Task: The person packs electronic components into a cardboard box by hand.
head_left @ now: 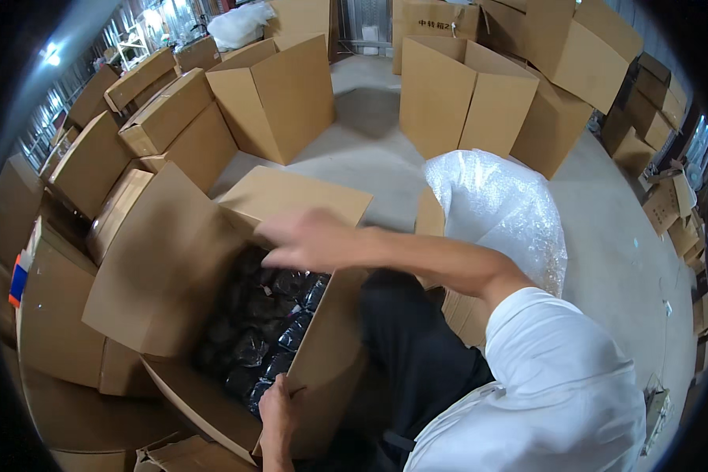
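Observation:
An open cardboard box (330,358) stands before me, filled with several black items in clear plastic wrapping (293,332). At its near right edge, my left hand (278,409) is closed around the top of the side wall. Above the far part of the box, my right hand (315,240) reaches across from the right, palm low. It is smeared by motion, but its thumb and fingers appear apart with nothing visible between them. The left flap (161,267) stands raised, and the far flap (295,193) is folded outward beneath my right hand.
A large bundle of bubble wrap (499,208) stands right of the box, beside my knee. Tall open cartons (283,98) and another open carton (440,102) stand farther off on the grey floor (370,118). Stacked cardboard boxes (177,118) crowd the left side.

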Motion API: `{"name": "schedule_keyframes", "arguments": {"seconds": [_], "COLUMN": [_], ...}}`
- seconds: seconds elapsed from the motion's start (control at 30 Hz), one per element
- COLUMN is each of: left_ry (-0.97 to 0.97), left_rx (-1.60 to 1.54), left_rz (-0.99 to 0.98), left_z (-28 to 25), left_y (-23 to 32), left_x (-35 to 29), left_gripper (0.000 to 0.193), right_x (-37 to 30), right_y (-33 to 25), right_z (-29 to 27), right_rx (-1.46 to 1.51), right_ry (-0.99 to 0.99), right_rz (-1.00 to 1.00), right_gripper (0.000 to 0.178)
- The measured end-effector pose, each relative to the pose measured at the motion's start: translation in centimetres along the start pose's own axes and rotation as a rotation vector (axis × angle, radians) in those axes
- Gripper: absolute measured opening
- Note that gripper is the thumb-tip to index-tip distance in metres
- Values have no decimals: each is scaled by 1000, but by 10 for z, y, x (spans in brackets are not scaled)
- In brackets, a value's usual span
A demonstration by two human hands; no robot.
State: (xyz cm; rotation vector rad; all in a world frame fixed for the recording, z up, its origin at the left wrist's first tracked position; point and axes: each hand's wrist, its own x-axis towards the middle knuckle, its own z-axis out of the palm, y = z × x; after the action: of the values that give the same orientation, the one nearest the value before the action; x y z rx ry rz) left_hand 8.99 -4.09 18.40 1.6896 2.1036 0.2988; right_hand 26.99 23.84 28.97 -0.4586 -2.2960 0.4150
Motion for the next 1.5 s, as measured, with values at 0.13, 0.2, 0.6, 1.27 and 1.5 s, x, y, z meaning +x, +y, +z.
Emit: {"name": "schedule_keyframes", "arguments": {"seconds": [0.13, 0.2, 0.6, 1.27, 1.5], "left_ry": [-17, -14, 33, 945, 1106], "left_rx": [-28, -32, -99, -293, -128], "left_rz": [-46, -20, 0, 528, 344], "left_z": [-1, 1, 1, -75, -156], "left_y": [9, 13, 7, 142, 93], "left_x": [6, 12, 8, 23, -53], "left_gripper": [36, 37, 40, 57, 42], "right_x": [-90, -155, -274, -59, -63], "right_y": [153, 215, 260, -66, 22], "right_z": [-97, -150, -226, -82, -76], "right_rx": [-582, -718, -977, 113, 215], "right_ry": [451, 413, 456, 9, -334], "right_rz": [482, 897, 997, -677, 236], "right_gripper": [59, 64, 19, 26, 56]}}
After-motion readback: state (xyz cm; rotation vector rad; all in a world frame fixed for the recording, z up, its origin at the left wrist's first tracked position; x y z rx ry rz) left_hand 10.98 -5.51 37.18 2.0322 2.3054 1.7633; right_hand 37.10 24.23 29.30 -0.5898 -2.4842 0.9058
